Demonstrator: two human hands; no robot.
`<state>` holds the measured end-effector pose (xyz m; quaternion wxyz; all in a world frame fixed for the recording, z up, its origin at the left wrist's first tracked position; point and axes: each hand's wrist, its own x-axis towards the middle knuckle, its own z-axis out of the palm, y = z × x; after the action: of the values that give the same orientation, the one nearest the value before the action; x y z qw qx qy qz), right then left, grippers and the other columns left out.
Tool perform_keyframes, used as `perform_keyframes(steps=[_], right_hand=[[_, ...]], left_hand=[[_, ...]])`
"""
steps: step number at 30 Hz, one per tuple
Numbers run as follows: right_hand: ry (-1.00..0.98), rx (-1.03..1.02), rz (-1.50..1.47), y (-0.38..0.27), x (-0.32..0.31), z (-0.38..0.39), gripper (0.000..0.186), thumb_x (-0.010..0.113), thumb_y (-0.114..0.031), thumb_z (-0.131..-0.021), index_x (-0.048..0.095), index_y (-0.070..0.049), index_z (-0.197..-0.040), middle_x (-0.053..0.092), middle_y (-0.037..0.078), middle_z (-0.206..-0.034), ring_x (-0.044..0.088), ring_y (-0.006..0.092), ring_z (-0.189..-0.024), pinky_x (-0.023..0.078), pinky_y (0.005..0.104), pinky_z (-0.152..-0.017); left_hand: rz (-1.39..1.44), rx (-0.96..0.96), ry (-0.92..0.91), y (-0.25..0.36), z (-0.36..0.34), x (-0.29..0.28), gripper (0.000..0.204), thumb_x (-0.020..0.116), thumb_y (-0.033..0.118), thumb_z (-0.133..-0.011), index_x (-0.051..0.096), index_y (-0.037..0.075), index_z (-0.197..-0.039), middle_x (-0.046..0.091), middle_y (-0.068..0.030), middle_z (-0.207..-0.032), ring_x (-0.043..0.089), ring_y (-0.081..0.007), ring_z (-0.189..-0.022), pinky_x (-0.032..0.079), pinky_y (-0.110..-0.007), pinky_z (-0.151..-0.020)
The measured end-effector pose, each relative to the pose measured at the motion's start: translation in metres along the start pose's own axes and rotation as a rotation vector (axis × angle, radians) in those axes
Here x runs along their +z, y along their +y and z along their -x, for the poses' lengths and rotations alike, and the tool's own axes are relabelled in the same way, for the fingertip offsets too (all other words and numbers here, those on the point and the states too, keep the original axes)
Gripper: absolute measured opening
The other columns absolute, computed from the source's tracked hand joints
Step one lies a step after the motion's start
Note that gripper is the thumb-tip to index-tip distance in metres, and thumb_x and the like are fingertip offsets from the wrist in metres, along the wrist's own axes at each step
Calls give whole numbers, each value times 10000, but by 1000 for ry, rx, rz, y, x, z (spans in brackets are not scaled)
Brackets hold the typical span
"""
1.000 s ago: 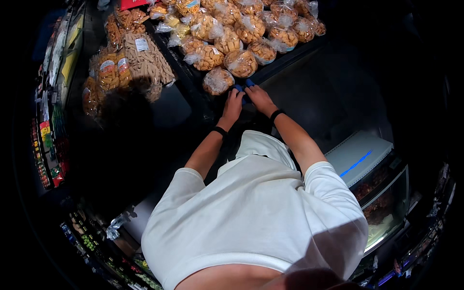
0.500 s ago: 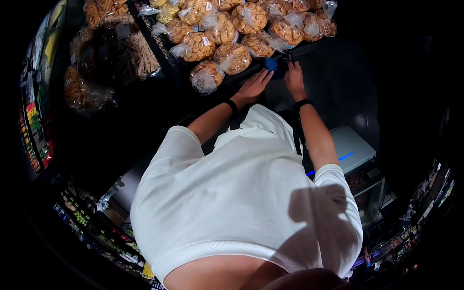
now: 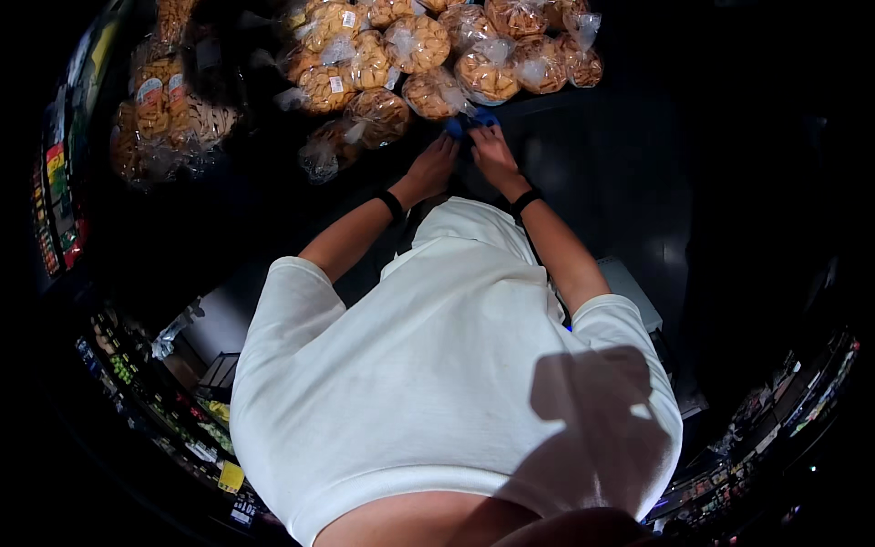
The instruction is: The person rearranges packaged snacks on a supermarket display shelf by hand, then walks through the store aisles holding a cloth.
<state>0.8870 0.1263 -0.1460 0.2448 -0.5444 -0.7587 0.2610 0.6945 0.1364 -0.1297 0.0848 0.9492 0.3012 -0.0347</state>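
Both my hands meet at the front edge of the snack display. My left hand (image 3: 434, 166) has its fingers closed at the left end of a small blue thing (image 3: 484, 118), soft-looking, its kind not clear. My right hand (image 3: 495, 153) is closed on the same thing from the right, fingertips partly hidden. Just beyond them lie clear plastic bags of golden-brown chips or crackers (image 3: 436, 94), tied at the neck. The nearest bag sits right above the blue thing. Dark bands circle both wrists.
More bagged snacks (image 3: 417, 44) are heaped along the far side. Long packs of biscuits (image 3: 162, 100) stand on the far left. A pale grey box-like unit (image 3: 629, 290) is by my right elbow. Stocked shelves (image 3: 137, 387) curve along the lower left.
My hands and the blue thing have shifted left in view, along with the whole scene. The right hand has come closer to the left. More of the blue thing shows beyond the right fingers.
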Motion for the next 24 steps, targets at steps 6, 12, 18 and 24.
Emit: perform_keyframes(steps=[6, 12, 18, 24], right_hand=[[67, -63, 69, 84, -63, 14, 242, 579, -4, -774, 572, -35, -1014, 592, 161, -1062, 540, 331, -1064, 385, 450, -967], [74, 66, 184, 138, -127, 16, 62, 569, -27, -786, 573, -46, -844, 602, 155, -868, 597, 328, -900, 382, 453, -966], [-23, 39, 204, 153, -130, 12, 123, 544, -26, -803, 558, -37, -926, 629, 192, -924, 601, 356, -938, 353, 469, -993], [12, -63, 122, 94, -57, 4, 170, 541, -11, -776, 557, -28, -944, 618, 202, -931, 590, 372, -931, 389, 445, -891]], left_hand=[[-15, -87, 62, 67, -116, -4, 514, 592, 198, -736, 559, -125, -1136, 562, -272, -1179, 489, -428, -1192, 344, -445, -1087], [-81, -64, 355, 109, -209, 5, 405, 566, 199, -729, 630, -119, -972, 624, -261, -961, 543, -437, -1072, 355, -520, -1061], [88, -248, 344, 124, -215, 3, 369, 565, 204, -745, 633, -68, -985, 616, -249, -947, 554, -396, -1018, 431, -489, -917], [-80, -401, 355, 99, -134, 6, 378, 617, 239, -736, 629, -3, -1026, 589, -199, -1071, 547, -321, -1012, 447, -383, -813]])
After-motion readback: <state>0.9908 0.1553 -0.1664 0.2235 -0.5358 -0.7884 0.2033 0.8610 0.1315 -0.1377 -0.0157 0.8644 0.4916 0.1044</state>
